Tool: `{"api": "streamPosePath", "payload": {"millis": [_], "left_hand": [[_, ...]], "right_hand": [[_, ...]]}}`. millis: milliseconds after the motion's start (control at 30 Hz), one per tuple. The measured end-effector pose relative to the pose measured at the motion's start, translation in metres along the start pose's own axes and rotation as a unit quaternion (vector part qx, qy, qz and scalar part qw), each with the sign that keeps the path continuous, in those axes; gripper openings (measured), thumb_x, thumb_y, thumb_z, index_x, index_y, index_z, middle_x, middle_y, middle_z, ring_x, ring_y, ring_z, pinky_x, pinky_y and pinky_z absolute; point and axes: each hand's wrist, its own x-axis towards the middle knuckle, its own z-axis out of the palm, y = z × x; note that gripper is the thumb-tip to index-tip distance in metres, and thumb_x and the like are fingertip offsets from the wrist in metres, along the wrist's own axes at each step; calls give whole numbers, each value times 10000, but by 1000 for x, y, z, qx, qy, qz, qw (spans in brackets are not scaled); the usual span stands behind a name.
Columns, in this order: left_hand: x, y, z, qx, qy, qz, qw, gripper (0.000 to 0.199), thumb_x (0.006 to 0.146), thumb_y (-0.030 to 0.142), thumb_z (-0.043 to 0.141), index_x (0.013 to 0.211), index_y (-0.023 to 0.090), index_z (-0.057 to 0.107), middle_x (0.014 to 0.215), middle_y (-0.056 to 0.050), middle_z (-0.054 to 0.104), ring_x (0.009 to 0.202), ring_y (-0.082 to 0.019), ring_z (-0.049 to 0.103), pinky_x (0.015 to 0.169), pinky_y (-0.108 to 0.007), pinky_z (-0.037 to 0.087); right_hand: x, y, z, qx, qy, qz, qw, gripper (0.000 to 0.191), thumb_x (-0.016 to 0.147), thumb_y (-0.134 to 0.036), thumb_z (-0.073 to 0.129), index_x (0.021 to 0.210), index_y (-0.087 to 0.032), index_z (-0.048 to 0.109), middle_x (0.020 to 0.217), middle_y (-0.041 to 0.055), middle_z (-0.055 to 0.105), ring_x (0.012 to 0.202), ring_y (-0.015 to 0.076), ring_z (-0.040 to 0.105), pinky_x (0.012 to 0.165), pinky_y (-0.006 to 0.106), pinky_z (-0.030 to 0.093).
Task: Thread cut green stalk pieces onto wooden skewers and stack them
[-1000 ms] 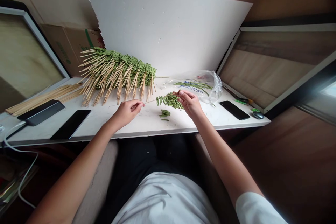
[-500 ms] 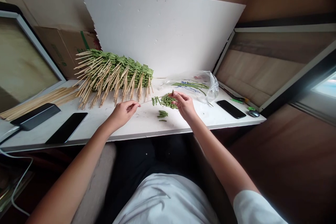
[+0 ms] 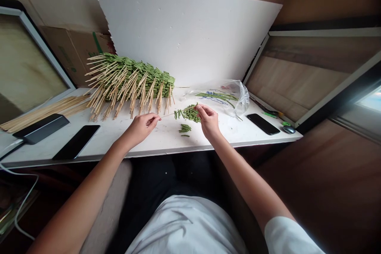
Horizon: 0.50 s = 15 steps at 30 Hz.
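Observation:
My left hand (image 3: 145, 124) pinches the end of a thin wooden skewer (image 3: 168, 116) that points to the right. Several short green bean pieces (image 3: 177, 114) are threaded crosswise on it. At the skewer's other end, my right hand (image 3: 208, 117) has its thumb and fingers closed on a green bean piece (image 3: 197, 104). Behind and below the skewer lies a heap of cut green beans (image 3: 192, 113) on the white table (image 3: 160, 139). A smaller bunch of bean pieces (image 3: 185, 128) sits nearer the table's front edge.
A tall stack of filled bean skewers (image 3: 133, 79) stands at the back left, sticks pointing forward. Bare skewers (image 3: 50, 112), a black device (image 3: 41, 128) and a phone (image 3: 76, 142) lie left. To the right are a plastic bag (image 3: 242, 97), another phone (image 3: 263, 124) and a mouse (image 3: 288, 129).
My right hand, fingers closed at the skewer's tip, has shifted slightly. The bean pieces on the skewer sit a little further right in view, and the whole view has moved slightly.

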Motion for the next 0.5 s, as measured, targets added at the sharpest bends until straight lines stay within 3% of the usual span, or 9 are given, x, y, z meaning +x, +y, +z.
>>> {"api": "streamPosePath", "payload": {"millis": [267,500], "left_hand": [[0,-2,-2,10,-4,1,1000,445,1061,561,549,1089,177,773,1045,-104,805,956,-253,752,921,-356,605],[0,-3,0,-4,3,-12,1000,454,1064,578,545,1089,182,766,1083,-111,804,994,-262,752,921,-356,599]], "right_hand": [[-7,-6,2,-41,-7,-25,999,379,763,-610,895,899,-263,831,989,32,815,1019,225,711,903,344,557],[-1,-12,-2,-15,-30,-10,999,392,743,-583,925,980,-283,839,1001,25,822,1010,216,742,849,326,569]]}}
